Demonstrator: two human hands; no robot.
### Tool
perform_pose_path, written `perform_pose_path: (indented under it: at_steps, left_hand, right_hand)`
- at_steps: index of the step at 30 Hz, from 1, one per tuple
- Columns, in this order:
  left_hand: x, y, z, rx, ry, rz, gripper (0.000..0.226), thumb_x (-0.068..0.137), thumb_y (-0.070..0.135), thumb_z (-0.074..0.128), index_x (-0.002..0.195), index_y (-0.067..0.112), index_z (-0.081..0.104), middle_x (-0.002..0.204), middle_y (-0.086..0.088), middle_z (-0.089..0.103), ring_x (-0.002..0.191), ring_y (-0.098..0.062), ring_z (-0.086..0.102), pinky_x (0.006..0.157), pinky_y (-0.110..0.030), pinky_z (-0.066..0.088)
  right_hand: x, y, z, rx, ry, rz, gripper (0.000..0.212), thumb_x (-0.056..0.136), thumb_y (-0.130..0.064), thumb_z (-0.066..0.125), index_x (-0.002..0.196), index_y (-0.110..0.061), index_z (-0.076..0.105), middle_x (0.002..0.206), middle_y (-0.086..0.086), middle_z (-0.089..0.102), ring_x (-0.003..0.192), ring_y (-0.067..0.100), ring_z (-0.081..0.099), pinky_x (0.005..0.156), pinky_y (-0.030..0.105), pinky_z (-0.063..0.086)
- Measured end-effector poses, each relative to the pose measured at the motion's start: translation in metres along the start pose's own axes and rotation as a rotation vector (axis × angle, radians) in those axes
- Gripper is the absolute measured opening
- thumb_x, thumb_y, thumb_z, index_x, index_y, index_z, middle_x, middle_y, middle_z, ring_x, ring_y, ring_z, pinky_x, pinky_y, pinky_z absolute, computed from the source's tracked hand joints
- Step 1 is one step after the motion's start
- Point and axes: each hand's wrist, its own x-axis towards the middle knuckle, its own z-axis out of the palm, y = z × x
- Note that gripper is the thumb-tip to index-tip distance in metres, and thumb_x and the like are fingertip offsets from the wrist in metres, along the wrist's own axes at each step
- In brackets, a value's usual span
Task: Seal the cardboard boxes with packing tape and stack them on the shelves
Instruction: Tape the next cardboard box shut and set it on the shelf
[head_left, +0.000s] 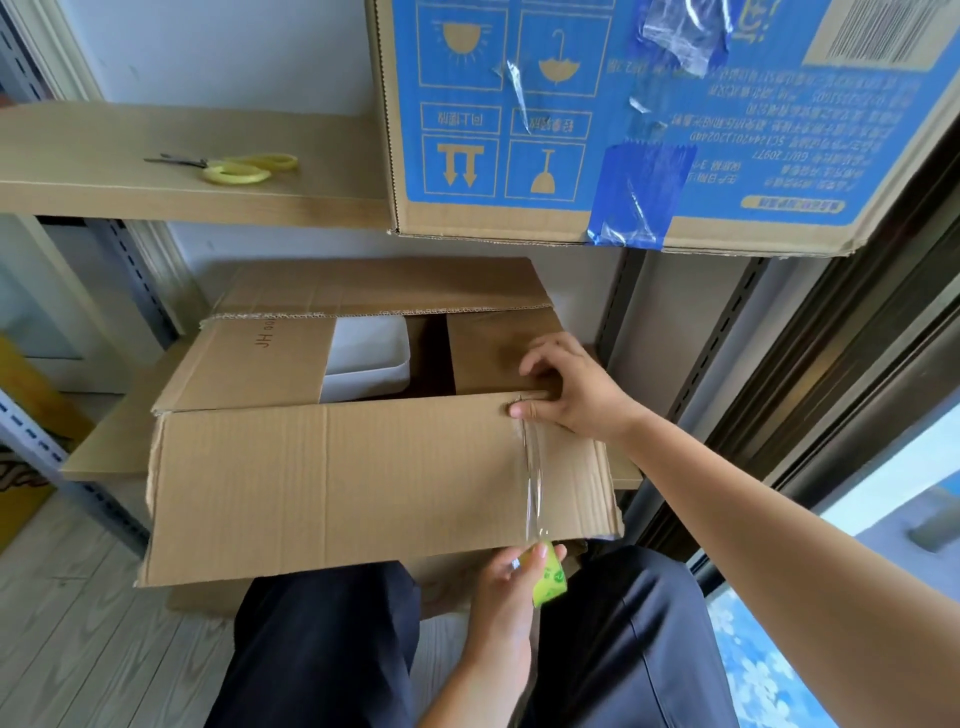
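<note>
Right hand (566, 387): presses clear tape strip (532, 467) onto near flap's far edge of cardboard box (332, 483).
Left hand (511, 577): grips tape roll (548, 574) beyond flap's near edge.
Box centre: flaps apart.

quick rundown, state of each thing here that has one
plain cardboard box: near flap down, far flap up, unsealed
clear tape strip: stretched across near flap
tape roll: gripped by left hand
right hand: pressing tape end at flap edge
scissors: closed, on shelf
blue printed box: taped, on shelf

Head camera, looking steeply down, close in
</note>
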Motion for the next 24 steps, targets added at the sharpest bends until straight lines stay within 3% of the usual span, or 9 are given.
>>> perform_pose_path:
  at_steps: [3, 6, 9, 11, 13, 17, 21, 23, 24]
  left_hand:
    - [-0.012, 0.014, 0.003, 0.066, -0.036, 0.079, 0.017, 0.093, 0.013, 0.066, 0.085, 0.008, 0.08, 0.092, -0.007, 0.079, 0.081, -0.009, 0.07, 0.07, -0.016, 0.049]
    - [-0.023, 0.031, 0.005, 0.118, -0.025, 0.113, 0.016, 0.091, 0.019, 0.07, 0.098, 0.006, 0.075, 0.093, -0.005, 0.079, 0.084, -0.012, 0.073, 0.068, -0.02, 0.052]
    - [-0.031, 0.046, 0.007, 0.233, -0.053, 0.209, 0.011, 0.09, 0.023, 0.071, 0.094, 0.014, 0.077, 0.085, 0.004, 0.079, 0.078, -0.003, 0.072, 0.067, -0.021, 0.054]
    - [-0.039, 0.055, 0.009, 0.322, -0.011, 0.269, 0.008, 0.087, 0.022, 0.074, 0.085, 0.029, 0.078, 0.079, 0.01, 0.077, 0.077, -0.006, 0.073, 0.072, -0.035, 0.06]
    - [-0.044, 0.061, 0.01, 0.394, 0.001, 0.354, 0.012, 0.088, 0.023, 0.074, 0.082, 0.033, 0.077, 0.079, 0.005, 0.078, 0.081, -0.017, 0.075, 0.075, -0.047, 0.06]
    - [-0.05, 0.074, 0.015, 0.395, -0.103, 0.439, 0.01, 0.094, 0.029, 0.067, 0.089, 0.021, 0.071, 0.081, -0.001, 0.078, 0.079, -0.013, 0.076, 0.065, -0.034, 0.056]
    - [-0.052, 0.086, 0.012, 0.324, -0.108, 0.286, 0.029, 0.073, 0.045, 0.072, 0.097, 0.031, 0.069, 0.083, 0.015, 0.076, 0.072, 0.0, 0.072, 0.058, -0.017, 0.054]
    - [-0.057, 0.096, 0.008, 0.346, -0.097, 0.194, 0.03, 0.059, 0.052, 0.072, 0.089, 0.045, 0.069, 0.08, 0.016, 0.075, 0.063, 0.004, 0.069, 0.049, -0.013, 0.05]
    - [-0.059, 0.101, 0.005, 0.345, -0.103, 0.159, 0.039, 0.054, 0.052, 0.074, 0.091, 0.041, 0.071, 0.084, 0.01, 0.076, 0.062, -0.001, 0.07, 0.051, -0.016, 0.052]
  right_hand:
    - [-0.015, -0.015, 0.0, -0.198, 0.03, -0.122, 0.057, 0.086, -0.041, 0.072, 0.137, -0.022, 0.056, 0.147, -0.004, 0.043, 0.131, 0.02, 0.048, 0.109, 0.038, 0.04]
    - [-0.041, -0.034, 0.009, -0.427, -0.042, -0.265, 0.044, 0.104, -0.029, 0.047, 0.145, -0.015, 0.048, 0.154, -0.002, 0.042, 0.147, 0.018, 0.03, 0.123, 0.038, 0.019]
    - [-0.084, -0.046, 0.004, -0.306, -0.232, -0.182, 0.069, 0.098, -0.055, 0.038, 0.155, -0.016, 0.029, 0.162, -0.006, 0.021, 0.151, 0.006, 0.008, 0.125, 0.031, 0.011]
    - [-0.109, -0.051, -0.004, -0.347, -0.282, -0.238, 0.081, 0.091, -0.067, 0.04, 0.156, -0.021, 0.025, 0.162, -0.009, 0.017, 0.151, 0.004, 0.004, 0.124, 0.026, 0.01]
    - [-0.122, -0.056, -0.011, -0.425, -0.191, -0.325, 0.071, 0.093, -0.061, 0.042, 0.152, -0.021, 0.036, 0.158, -0.008, 0.03, 0.149, 0.006, 0.019, 0.121, 0.028, 0.023]
    - [-0.125, -0.065, -0.009, -0.559, 0.134, -0.527, 0.045, 0.098, -0.033, 0.053, 0.129, -0.002, 0.064, 0.135, 0.007, 0.062, 0.127, 0.023, 0.057, 0.097, 0.038, 0.055]
    - [-0.124, -0.062, -0.001, -0.783, 0.204, -0.661, 0.04, 0.092, -0.021, 0.07, 0.121, 0.007, 0.066, 0.127, 0.018, 0.065, 0.119, 0.029, 0.063, 0.088, 0.039, 0.058]
    - [-0.122, -0.066, 0.001, -0.81, 0.251, -0.695, 0.032, 0.096, -0.017, 0.065, 0.117, 0.006, 0.068, 0.123, 0.018, 0.068, 0.114, 0.029, 0.066, 0.085, 0.038, 0.059]
    - [-0.121, -0.069, 0.0, -0.808, 0.247, -0.701, 0.03, 0.098, -0.018, 0.06, 0.117, 0.005, 0.069, 0.122, 0.017, 0.069, 0.113, 0.027, 0.067, 0.085, 0.038, 0.06]
